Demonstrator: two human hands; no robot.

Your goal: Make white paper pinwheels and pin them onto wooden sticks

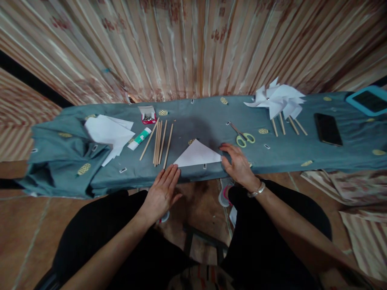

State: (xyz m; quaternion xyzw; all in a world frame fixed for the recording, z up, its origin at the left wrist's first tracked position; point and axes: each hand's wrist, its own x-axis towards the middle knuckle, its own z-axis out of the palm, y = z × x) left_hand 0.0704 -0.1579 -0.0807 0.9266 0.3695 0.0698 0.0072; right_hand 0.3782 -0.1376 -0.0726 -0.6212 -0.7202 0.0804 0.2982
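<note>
A sheet of white paper (pixel 198 154), folded into a triangle, lies on the cloth near the front edge. My left hand (pixel 163 187) lies flat with its fingertips at the triangle's left corner. At the right corner is my right hand (pixel 238 163), fingers apart and slightly bent, with the fingertips touching or very close to the paper. Several wooden sticks (pixel 159 143) lie just left of the triangle. Green-handled scissors (pixel 244 139) rest beyond my right hand.
A green-and-white glue stick (pixel 139 139), a small red box (pixel 148 115) of metal pieces and loose white paper (pixel 109 133) lie on the left. Paper pinwheels (pixel 279 100) on sticks, a phone (pixel 328 129) and a blue-framed tablet (pixel 369 100) are on the right. A curtain (pixel 193 48) hangs behind.
</note>
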